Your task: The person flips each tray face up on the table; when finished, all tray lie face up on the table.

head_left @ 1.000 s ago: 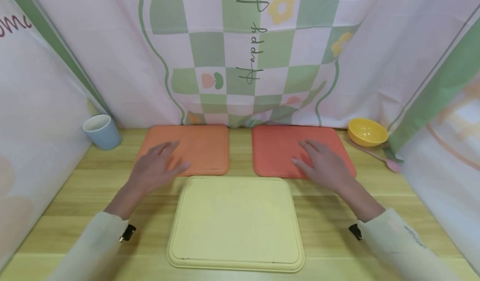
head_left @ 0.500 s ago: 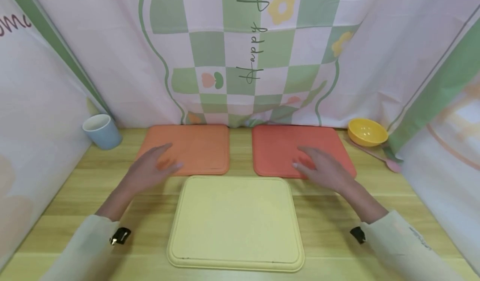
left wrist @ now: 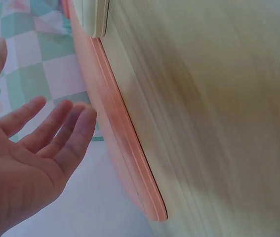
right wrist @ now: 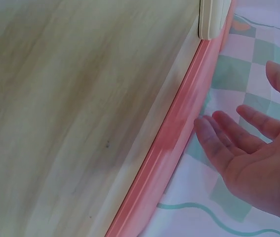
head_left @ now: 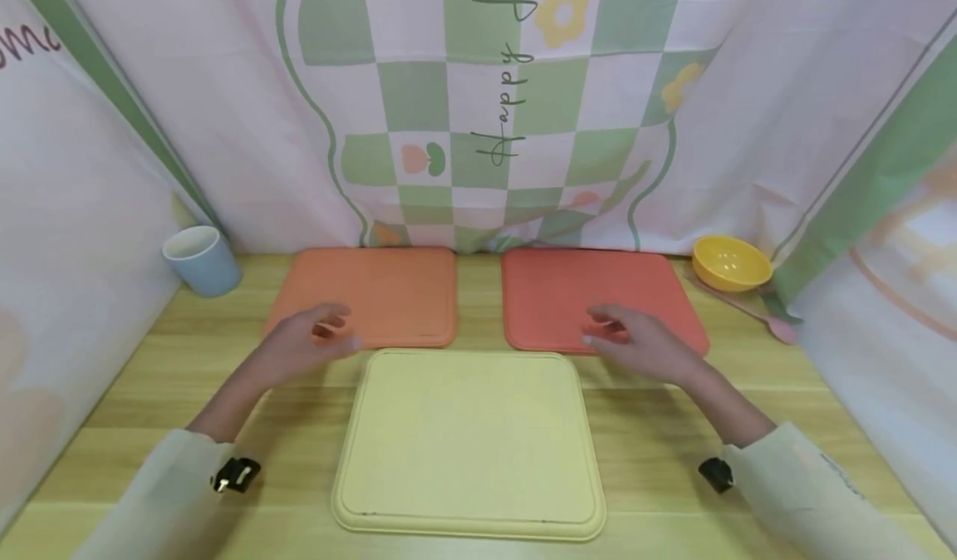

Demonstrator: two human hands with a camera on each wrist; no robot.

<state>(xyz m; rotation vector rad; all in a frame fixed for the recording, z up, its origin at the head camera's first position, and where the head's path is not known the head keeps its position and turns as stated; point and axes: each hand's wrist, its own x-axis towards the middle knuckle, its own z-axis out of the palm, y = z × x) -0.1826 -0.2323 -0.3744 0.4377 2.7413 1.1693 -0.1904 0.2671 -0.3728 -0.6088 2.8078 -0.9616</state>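
My left hand (head_left: 302,344) hovers over the front left part of the orange board (head_left: 396,294), fingers loosely bent with nothing in them. Over the front of the red board (head_left: 553,294) my right hand (head_left: 643,344) hangs in the same way, also holding nothing. Both wrist views show a gap between the relaxed fingers and the boards: the orange board's edge (left wrist: 122,123) beside the left hand, the red board's edge (right wrist: 172,128) beside the right. Between the forearms a pale yellow board (head_left: 471,444) lies flat on the wooden table (head_left: 658,477).
A light blue cup (head_left: 203,262) stands at the back left, near the side curtain. At the back right sits a yellow bowl (head_left: 731,264), with a pink spoon (head_left: 781,329) partly behind it. A checkered curtain (head_left: 478,103) hangs along the table's far edge.
Both hands have drawn slightly back toward the person, and their fingers have bent more. The left hand has also shifted a little left. The boards, cup, bowl and spoon stay in place.
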